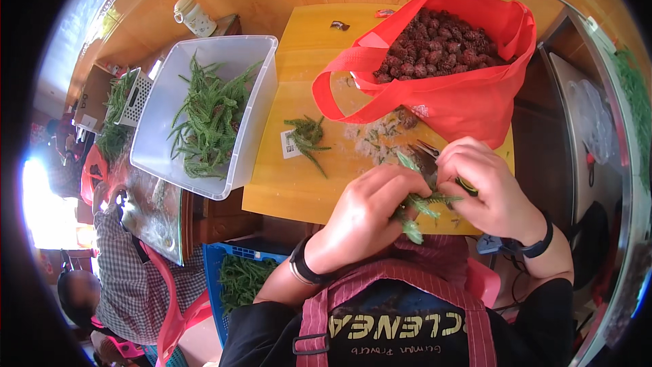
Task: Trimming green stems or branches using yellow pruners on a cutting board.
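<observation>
Wood-panelled walls back the yellow wooden tabletop (299,190) where we work. Our left hand (363,214) curls its fingers around a spiky green plant sprig (422,204), while our right hand (485,187) pinches small metal-tipped snips (429,151) against the same sprig, at the table's near edge. Beyond our hands on that table sits a red fabric bag (462,102) heaped with dark reddish-brown fruits (438,47); a few cut green sprigs (309,137) lie to its left. A clear plastic tub (255,115) holding more greenery overhangs the table's left edge.
</observation>
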`<state>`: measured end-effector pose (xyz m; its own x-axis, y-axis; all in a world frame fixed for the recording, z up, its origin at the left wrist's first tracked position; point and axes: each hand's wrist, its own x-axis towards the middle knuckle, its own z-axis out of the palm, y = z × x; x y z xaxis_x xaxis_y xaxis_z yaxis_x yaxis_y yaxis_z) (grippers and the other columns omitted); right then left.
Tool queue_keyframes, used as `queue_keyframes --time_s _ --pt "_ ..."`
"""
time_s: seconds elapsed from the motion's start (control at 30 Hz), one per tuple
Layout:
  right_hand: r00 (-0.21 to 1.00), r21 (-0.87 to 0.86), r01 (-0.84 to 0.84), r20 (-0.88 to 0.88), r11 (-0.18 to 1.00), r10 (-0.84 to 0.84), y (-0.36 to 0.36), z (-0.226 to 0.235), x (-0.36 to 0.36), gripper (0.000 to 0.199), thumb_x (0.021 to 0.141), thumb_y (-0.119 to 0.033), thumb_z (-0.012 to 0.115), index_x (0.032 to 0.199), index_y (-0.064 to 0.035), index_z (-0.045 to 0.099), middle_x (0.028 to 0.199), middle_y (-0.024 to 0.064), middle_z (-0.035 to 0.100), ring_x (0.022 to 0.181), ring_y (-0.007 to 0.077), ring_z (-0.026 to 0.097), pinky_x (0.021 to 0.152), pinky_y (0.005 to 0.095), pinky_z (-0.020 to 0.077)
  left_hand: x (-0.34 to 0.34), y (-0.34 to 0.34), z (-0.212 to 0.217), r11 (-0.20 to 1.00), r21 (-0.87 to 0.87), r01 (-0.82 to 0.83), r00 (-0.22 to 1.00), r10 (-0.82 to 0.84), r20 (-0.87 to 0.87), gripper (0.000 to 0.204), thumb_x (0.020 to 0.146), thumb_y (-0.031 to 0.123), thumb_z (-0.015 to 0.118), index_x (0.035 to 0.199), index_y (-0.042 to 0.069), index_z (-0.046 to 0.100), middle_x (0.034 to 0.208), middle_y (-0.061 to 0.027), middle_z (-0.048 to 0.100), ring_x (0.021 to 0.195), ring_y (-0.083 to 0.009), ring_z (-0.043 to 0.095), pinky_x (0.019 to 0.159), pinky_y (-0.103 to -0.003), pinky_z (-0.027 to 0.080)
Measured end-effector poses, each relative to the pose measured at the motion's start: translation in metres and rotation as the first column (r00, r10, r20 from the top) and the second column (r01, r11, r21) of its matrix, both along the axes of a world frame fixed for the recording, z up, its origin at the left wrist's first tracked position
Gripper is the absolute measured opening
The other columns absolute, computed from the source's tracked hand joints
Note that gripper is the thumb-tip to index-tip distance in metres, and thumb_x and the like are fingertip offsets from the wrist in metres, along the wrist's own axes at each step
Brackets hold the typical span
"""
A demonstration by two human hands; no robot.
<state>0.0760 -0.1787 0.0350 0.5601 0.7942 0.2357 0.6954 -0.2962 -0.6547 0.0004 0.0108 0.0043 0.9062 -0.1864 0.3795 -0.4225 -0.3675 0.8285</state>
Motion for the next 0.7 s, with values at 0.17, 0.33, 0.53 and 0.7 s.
queue_keyframes --time_s 0.17,0.33,0.53,0.7 --pt "0.994 0.071 0.020 0.104 0.997 -0.028 -0.001 0.015 -0.002 0.019 0.069 -0.014 0.069 0.080 -0.0058 0.056 0.084 0.0063 0.057 0.090 0.0281 0.054 0.079 0.0398 0.0407 0.002 0.011 0.002 0.882 -0.472 -0.016 0.876 -0.215 -0.432 0.013 0.080 0.006 0.064 0.089 0.001 0.057 0.068 0.0004 0.057 0.057 -0.0048 0.051 0.051 -0.020 0.040" --pt "0.845 0.055 -0.135 0.527 0.989 0.086 0.001 0.015 0.001 0.022 0.064 -0.015 0.070 0.081 -0.0093 0.057 0.081 0.0030 0.055 0.092 0.0239 0.054 0.078 0.0387 0.0378 0.001 0.009 0.004 0.675 -0.731 -0.100 0.663 -0.502 -0.555 0.017 0.078 0.009 0.066 0.089 0.001 0.056 0.073 -0.0037 0.059 0.052 -0.0058 0.049 0.047 -0.018 0.038" --pt "0.999 -0.023 0.036 -0.037 0.999 -0.037 -0.005 0.004 -0.001 0.013 0.071 -0.009 0.065 0.077 -0.0070 0.054 0.093 0.0080 0.056 0.093 0.0285 0.054 0.082 0.0383 0.0383 -0.001 -0.005 -0.001 0.983 0.161 -0.088 0.953 0.037 0.300 0.020 0.070 -0.003 0.067 0.086 0.001 0.056 0.086 -0.0101 0.062 0.079 -0.0196 0.061 0.067 -0.030 0.048" --pt "0.972 0.048 0.029 0.233 0.998 -0.039 -0.002 0.019 -0.004 0.015 0.072 -0.012 0.066 0.079 -0.0068 0.055 0.093 0.0081 0.056 0.093 0.0288 0.054 0.084 0.0381 0.0377 -0.003 0.008 -0.003 0.900 -0.430 -0.075 0.856 -0.163 -0.490 0.017 0.080 0.006 0.064 0.094 0.003 0.056 0.065 0.0011 0.056 0.059 -0.0043 0.052 0.052 -0.020 0.041"
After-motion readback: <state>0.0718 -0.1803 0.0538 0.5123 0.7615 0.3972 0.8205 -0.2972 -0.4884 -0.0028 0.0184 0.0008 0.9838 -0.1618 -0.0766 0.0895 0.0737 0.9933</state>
